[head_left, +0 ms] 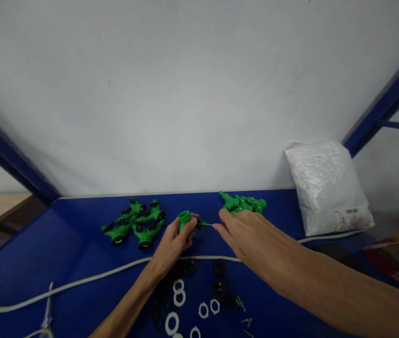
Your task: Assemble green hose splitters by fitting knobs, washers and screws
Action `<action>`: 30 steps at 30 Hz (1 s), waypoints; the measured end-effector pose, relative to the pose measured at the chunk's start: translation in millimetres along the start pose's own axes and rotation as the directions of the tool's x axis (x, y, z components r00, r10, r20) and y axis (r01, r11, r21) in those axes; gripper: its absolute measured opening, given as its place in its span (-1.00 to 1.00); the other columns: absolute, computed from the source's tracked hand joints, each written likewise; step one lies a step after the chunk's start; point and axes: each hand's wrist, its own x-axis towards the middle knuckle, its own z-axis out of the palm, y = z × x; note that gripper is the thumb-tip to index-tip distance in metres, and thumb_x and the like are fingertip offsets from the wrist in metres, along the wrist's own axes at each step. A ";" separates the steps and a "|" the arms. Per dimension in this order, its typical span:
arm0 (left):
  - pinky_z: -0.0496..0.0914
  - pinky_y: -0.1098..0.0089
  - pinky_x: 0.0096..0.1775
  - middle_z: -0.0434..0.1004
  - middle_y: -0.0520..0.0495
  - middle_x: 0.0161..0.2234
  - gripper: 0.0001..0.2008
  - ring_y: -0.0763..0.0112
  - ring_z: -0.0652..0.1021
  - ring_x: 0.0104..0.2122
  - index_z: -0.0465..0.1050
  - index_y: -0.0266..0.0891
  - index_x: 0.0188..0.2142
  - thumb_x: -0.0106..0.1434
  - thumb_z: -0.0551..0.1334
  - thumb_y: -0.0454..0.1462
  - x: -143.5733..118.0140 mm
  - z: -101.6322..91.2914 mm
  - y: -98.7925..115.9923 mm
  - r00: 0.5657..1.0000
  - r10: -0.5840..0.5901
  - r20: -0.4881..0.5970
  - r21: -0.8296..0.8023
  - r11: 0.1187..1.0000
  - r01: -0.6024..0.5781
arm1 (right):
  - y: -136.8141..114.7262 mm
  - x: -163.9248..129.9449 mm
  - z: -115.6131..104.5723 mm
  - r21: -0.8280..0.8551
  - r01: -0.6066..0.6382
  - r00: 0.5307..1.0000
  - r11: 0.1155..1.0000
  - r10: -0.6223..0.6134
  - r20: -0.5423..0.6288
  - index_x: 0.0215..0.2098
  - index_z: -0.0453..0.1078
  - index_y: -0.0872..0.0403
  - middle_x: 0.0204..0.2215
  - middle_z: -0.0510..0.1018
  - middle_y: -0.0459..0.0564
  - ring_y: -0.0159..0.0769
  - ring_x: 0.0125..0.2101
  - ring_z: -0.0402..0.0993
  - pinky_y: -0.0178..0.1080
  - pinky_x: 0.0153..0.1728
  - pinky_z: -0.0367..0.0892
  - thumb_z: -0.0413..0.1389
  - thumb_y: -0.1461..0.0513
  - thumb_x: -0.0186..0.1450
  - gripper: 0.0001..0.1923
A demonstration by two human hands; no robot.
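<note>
My left hand (180, 237) is closed around a green hose splitter (184, 217), its round open end facing up. A black part sits on the splitter's right side. My right hand (236, 230) grips a screwdriver (207, 225); its thin metal shaft points left and its tip meets that black part, while the handle is hidden in the fingers. To the left lies a group of green splitters with black fittings (145, 237). Behind my right hand is a pile of green splitter bodies (243, 203), partly covered by the hand.
White rings (172, 323), black rings (219, 267) and small screws or pins (246, 322) lie on the blue table (90, 258) nearest me. A white cable (115, 270) crosses it. A white plastic package (329, 188) leans on the wall at right; a clear-wrapped item (47, 310) lies front left.
</note>
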 end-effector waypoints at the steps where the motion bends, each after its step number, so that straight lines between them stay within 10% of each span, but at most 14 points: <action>1: 0.11 0.55 -0.52 0.18 0.15 -0.52 -0.47 0.57 0.20 -0.55 0.45 -0.29 -0.01 0.25 0.27 0.09 0.5 0.5 -0.5 1.000 0.000 -0.002 -0.006 1.000 0.000 | -0.5 2.4 0.6 -0.029 0.009 1.000 1.000 -0.009 0.028 -0.13 0.39 0.09 -0.41 0.56 -0.04 -0.27 -0.48 0.50 -0.26 -0.44 0.32 0.01 0.38 0.36 -0.82; 10: 0.07 0.56 -0.54 0.15 0.15 -0.53 -0.46 0.56 0.19 -0.54 0.44 -0.32 -0.03 0.22 0.30 0.07 1.6 0.3 1.5 1.000 -0.019 -0.019 -0.021 1.000 0.019 | -1.5 6.3 -5.6 -0.431 0.230 0.969 0.873 -0.248 0.014 0.01 0.36 0.20 -0.33 0.55 0.10 -0.11 -0.37 0.51 -0.13 -0.32 0.36 0.02 0.47 0.18 -0.58; 17: 0.08 0.54 -0.53 0.10 0.17 -0.53 -0.46 0.56 0.16 -0.54 0.40 -0.32 0.00 0.25 0.27 0.07 -0.5 3.0 -2.5 1.000 0.001 -0.008 -0.014 1.000 -0.001 | -5.2 4.4 -6.3 -0.382 0.363 0.931 0.850 -0.320 0.174 -0.01 0.42 0.33 -0.39 0.57 0.16 -0.14 -0.48 0.49 -0.19 -0.50 0.32 0.01 0.51 0.17 -0.57; 23: 0.14 0.52 -0.50 0.19 0.13 -0.48 -0.51 0.54 0.22 -0.52 0.39 -0.29 0.02 0.32 0.20 0.05 -1.0 -0.2 -3.9 0.995 0.076 -0.060 0.096 0.993 -0.070 | 2.5 15.6 -9.8 0.272 -0.102 0.953 0.957 0.015 0.303 -0.09 0.49 0.16 -0.31 0.62 0.09 -0.21 -0.38 0.56 -0.22 -0.33 0.38 0.07 0.39 0.28 -0.74; 27: 0.15 0.51 -0.50 0.20 0.12 -0.47 -0.52 0.54 0.23 -0.52 0.39 -0.27 0.04 0.34 0.18 0.04 -1.1 -2.3 -4.4 0.993 0.105 -0.058 0.125 0.987 -0.097 | 6.1 27.7 -18.9 0.493 -0.619 0.739 0.612 0.240 0.630 -0.19 0.52 0.10 -0.65 0.39 -0.15 -0.37 -0.70 0.35 -0.31 -0.61 0.22 -0.09 0.22 0.46 -0.67; 30: 0.16 0.51 -0.49 0.21 0.12 -0.48 -0.51 0.53 0.24 -0.52 0.40 -0.27 0.05 0.33 0.19 0.05 -1.5 -1.8 -3.6 0.993 0.102 -0.063 0.135 0.986 -0.093 | 8.7 20.9 -9.3 0.485 -0.490 0.844 0.724 0.253 0.473 -0.14 0.51 0.10 -0.58 0.47 -0.10 -0.33 -0.61 0.42 -0.29 -0.53 0.25 0.00 0.24 0.41 -0.76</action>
